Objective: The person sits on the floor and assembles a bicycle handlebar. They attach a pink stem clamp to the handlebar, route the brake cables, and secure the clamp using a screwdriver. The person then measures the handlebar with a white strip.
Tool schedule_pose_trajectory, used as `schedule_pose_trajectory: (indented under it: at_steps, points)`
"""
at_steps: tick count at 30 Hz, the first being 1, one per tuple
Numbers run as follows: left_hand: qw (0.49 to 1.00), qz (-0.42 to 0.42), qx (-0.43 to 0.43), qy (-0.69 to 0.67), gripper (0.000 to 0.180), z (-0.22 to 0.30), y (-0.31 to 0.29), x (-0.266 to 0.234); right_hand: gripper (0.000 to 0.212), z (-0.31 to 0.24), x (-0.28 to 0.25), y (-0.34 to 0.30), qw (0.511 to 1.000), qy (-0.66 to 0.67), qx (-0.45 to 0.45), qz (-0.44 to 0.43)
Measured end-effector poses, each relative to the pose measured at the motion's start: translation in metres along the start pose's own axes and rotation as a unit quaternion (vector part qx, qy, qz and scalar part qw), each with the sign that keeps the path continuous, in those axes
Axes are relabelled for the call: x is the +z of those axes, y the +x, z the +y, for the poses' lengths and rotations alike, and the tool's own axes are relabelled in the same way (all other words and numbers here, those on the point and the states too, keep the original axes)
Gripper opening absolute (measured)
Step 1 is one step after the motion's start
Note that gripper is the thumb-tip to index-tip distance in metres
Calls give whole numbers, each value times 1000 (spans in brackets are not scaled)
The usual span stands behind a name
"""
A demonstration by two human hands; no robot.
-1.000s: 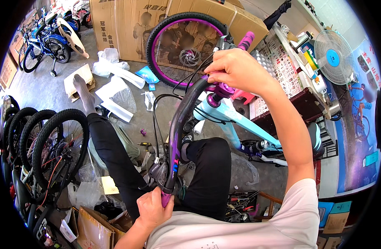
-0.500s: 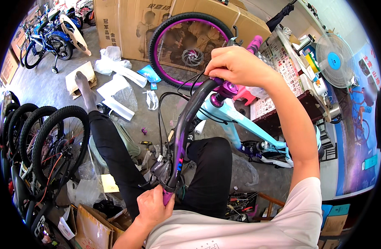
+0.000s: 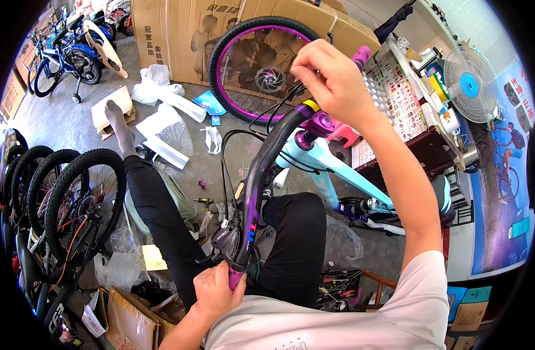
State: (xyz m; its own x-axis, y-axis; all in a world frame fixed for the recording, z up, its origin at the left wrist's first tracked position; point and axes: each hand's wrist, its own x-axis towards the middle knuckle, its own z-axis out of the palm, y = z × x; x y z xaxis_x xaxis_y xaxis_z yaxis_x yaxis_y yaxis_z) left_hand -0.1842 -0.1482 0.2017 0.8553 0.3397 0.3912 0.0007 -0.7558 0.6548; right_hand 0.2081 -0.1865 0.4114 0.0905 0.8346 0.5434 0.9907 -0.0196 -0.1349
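Note:
My left hand (image 3: 219,293) is closed round the purple grip (image 3: 236,277) at the near end of a dark handlebar (image 3: 257,192). A black brake and shift lever unit (image 3: 225,239) sits just beyond that hand. My right hand (image 3: 336,84) is raised over the far half of the bar, its fingers curled and thumb drawn in. Whatever they pinch, if anything, is hidden. Below it, a yellow band (image 3: 311,105) shows on the bar beside the purple stem (image 3: 318,125). The light blue bicycle frame (image 3: 337,169) runs off to the right. The far purple grip (image 3: 362,55) shows past my wrist.
A purple-rimmed wheel (image 3: 269,80) leans on a large cardboard box (image 3: 174,41). Several black-tyred wheels (image 3: 83,198) stand at left. Plastic wrapping (image 3: 165,137) and a T-handled tool (image 3: 204,201) lie on the floor. A tool tray (image 3: 339,289) is by my right thigh; a fan (image 3: 470,84) stands right.
My right hand has lifted off the handlebar near the stem, uncovering the yellow band. The frame has swung slightly at its rear. My left hand keeps its hold on the grip.

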Motion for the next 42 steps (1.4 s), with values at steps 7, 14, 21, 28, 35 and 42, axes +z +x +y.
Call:
schedule_pose_trajectory:
  at_steps: [7, 14, 21, 28, 35, 42]
  points:
    - [998, -9, -30, -47, 47, 4, 2, -4, 25, -54, 18, -46, 994, 31, 102, -20]
    - [997, 3, -40, -59, 43, 7, 10, -4, 27, -109, 76, -94, 989, 112, 89, 27]
    - [994, -5, -72, -77, 41, 10, 14, -7, 26, -89, 103, -94, 690, 551, 450, 135]
    - [988, -17, -108, -113, 44, 11, 11, -12, 45, -90, 125, -79, 641, 675, 360, 69]
    - [962, -51, -184, -195, 42, 16, 15, -23, 42, -84, 139, -80, 627, 709, 319, 49]
    - [959, -53, -197, -196, 42, 17, 14, -29, 29, -84, 144, -75, 641, 688, 336, 44]
